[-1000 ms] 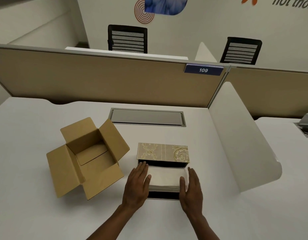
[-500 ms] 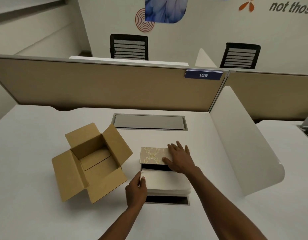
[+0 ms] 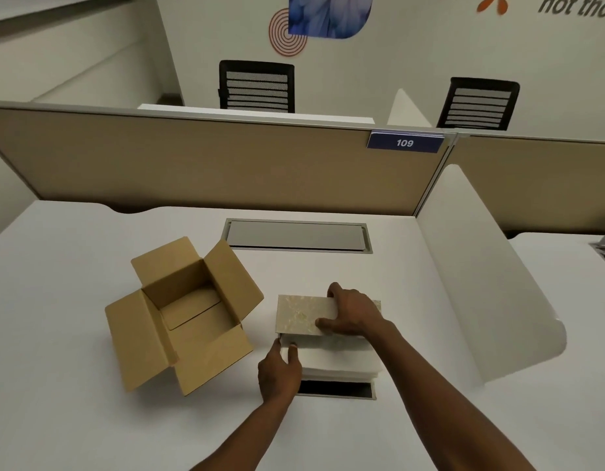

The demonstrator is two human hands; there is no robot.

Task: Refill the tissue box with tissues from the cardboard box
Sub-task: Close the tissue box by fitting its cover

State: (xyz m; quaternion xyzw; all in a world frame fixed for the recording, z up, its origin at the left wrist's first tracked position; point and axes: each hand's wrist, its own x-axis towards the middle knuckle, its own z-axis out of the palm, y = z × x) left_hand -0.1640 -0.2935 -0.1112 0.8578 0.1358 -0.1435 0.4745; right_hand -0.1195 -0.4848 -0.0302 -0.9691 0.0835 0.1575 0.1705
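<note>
here: two hands (image 3: 353,312) (image 3: 280,370) — one tissue box (image 3: 302,314), one cardboard box (image 3: 182,311)

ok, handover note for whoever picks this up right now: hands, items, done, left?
Right hand: gripping the patterned lid at its right end, lid over the far part of the tissue box.
Left hand: fingers on the left edge of the tissues.
Tissues sit in the box, stack standing above its near rim. Cardboard box is left of it, flaps open, looks empty.
Done: tissues moved over.
Left: seat the stack, close the lid.
</note>
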